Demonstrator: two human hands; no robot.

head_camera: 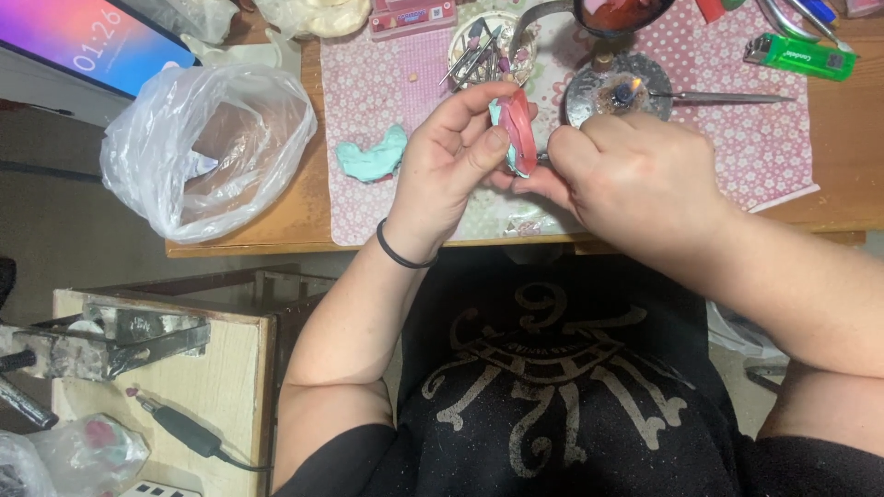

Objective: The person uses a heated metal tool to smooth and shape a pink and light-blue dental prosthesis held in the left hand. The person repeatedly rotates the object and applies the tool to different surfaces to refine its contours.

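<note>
A: What do the hands hold?

B: The left hand (456,152) is closed around a pink and blue dental model (516,131). It holds it up on its edge, just above the pink dotted mat (737,120). The right hand (635,175) is curled shut and touches the model from the side. A thin metal tip peeks out at its fingers, but I cannot tell what tool it is.

A: What else is on the mat?

B: One blue lump (371,155) lies on the mat, left of the model. Behind the model stands one round dish of tools (483,46). Beside the dish is one small burner (619,92) with a little flame. A long metal tool (727,97) lies next to it.

A: Any packages?

B: One flat pink box (412,16) sits at the far edge of the mat. One green lighter (799,57) lies at the mat's far right corner. One clear plastic bag (207,147) stands open on the desk (843,175), left of the mat. One bright screen (83,41) is farther left.
</note>
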